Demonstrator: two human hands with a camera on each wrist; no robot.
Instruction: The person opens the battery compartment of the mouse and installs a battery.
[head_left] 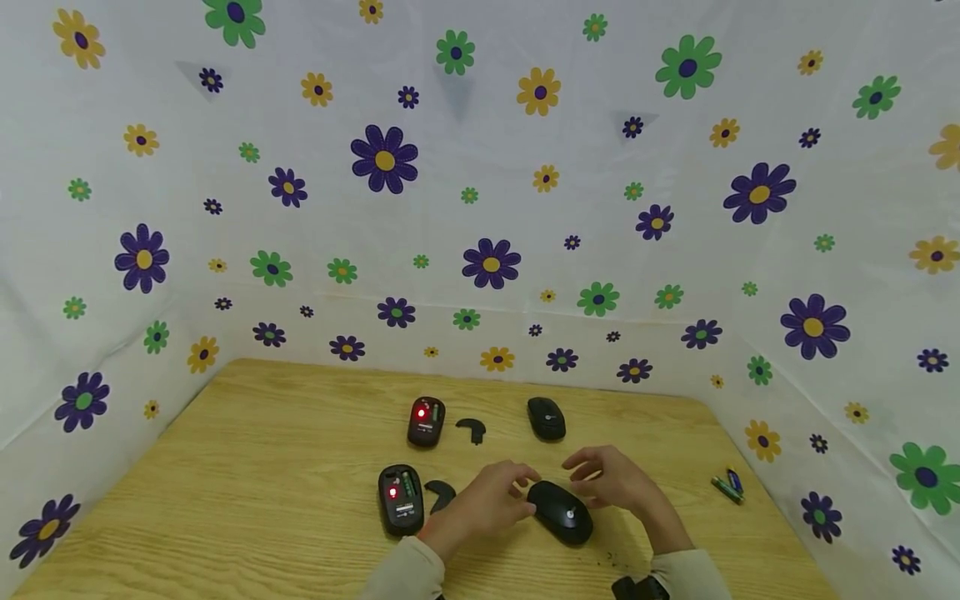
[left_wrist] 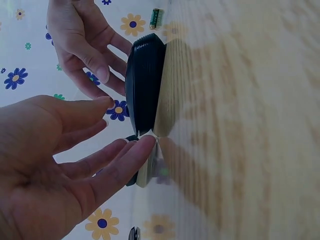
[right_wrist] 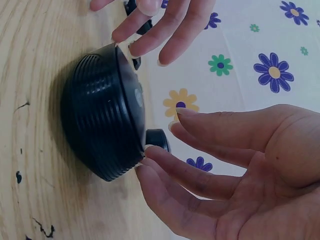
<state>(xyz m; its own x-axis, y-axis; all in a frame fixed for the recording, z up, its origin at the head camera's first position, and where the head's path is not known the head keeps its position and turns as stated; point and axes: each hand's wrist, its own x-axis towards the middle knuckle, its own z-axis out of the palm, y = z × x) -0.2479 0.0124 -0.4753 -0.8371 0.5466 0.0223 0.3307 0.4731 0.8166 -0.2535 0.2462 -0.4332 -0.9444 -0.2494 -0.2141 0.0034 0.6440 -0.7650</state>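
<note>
A black computer mouse point(head_left: 561, 512) lies upright on the wooden table between the two hands. My left hand point(head_left: 491, 500) is at its left end, fingers spread and loosely bent, thumb apart from them. On the far right side is my right hand point(head_left: 613, 479), its fingers relaxed and a gap between thumb and fingers. In the right wrist view, the right fingertips point(right_wrist: 150, 150) come right up to the edge of the mouse point(right_wrist: 102, 112); whether they touch it I cannot tell. Neither hand grips anything.
Two upturned mice, one farther back point(head_left: 426, 422) and one nearer point(head_left: 401, 500), show red lights and open battery bays. Beside them lie black battery covers point(head_left: 473, 429). Another upright mouse point(head_left: 546, 418) sits behind. Two batteries point(head_left: 727, 490) lie far right. Flowered cloth point(head_left: 480, 208) surrounds the table.
</note>
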